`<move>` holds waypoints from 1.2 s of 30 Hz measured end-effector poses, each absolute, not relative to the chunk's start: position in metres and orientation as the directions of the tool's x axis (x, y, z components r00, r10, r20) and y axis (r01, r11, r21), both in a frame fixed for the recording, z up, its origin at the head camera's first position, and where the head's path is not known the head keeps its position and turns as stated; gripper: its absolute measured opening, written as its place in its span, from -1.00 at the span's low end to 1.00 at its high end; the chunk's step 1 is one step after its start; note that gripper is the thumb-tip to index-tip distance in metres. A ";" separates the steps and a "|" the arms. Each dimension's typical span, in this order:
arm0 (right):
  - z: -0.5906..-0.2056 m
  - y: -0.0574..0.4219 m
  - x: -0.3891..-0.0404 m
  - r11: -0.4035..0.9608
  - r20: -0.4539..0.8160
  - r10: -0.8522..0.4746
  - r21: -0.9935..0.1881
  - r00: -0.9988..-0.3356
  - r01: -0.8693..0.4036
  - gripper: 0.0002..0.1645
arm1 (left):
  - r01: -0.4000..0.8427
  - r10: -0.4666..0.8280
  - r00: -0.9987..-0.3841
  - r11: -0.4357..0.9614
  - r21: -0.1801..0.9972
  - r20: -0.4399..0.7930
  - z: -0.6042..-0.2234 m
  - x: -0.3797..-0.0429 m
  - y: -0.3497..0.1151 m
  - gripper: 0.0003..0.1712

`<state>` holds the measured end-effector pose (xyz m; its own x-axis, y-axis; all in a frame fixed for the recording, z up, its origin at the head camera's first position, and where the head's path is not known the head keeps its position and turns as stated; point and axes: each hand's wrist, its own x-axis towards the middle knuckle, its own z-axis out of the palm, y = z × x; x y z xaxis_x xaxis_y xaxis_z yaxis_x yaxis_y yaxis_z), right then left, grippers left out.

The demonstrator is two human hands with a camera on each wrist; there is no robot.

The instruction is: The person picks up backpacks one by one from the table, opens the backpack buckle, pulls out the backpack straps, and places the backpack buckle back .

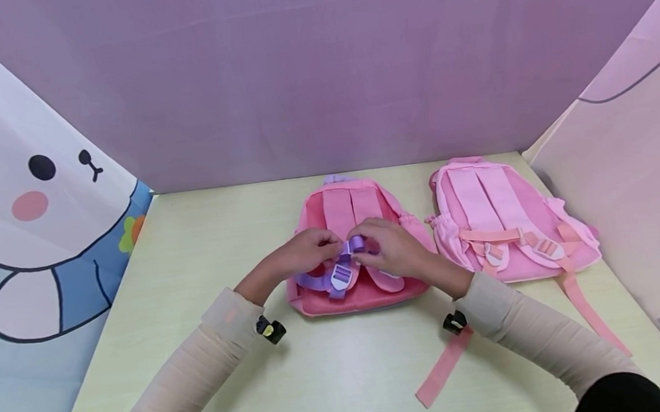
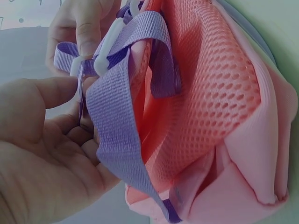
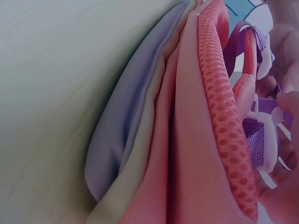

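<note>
A pink backpack [image 1: 366, 299] lies on the table with its padded shoulder straps up and purple webbing across them. Over its middle, my left hand [image 1: 309, 249] pinches the purple webbing [image 2: 80, 88] between thumb and fingers, beside a small white slider. Facing it, my right hand [image 1: 394, 246] pinches a folded loop of the same purple webbing [image 1: 357, 243]. A white ladder buckle [image 1: 341, 276] on a shoulder strap sits just below both hands. Another length of purple webbing [image 2: 114, 116] hangs slack along the bag's side. Coral mesh [image 2: 210, 84] covers the back panel.
To the right lies a second, lighter pink backpack [image 1: 528, 210] with coral straps and white buckles; one strap [image 1: 591, 308] trails toward the front. A loose-looking pink strap end [image 1: 444, 370] lies on the table [image 1: 251, 393] below my right sleeve. A purple panel [image 1: 320, 77] stands behind.
</note>
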<state>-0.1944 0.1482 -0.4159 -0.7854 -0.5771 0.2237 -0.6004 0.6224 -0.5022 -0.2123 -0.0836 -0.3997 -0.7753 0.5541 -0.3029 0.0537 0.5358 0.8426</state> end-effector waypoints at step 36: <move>-0.419 0.150 -0.196 0.617 0.232 -0.568 -0.515 -0.790 -0.595 -0.62 | 0.054 0.517 -0.804 0.555 0.830 -0.293 -0.401 -0.212 -0.082 -0.82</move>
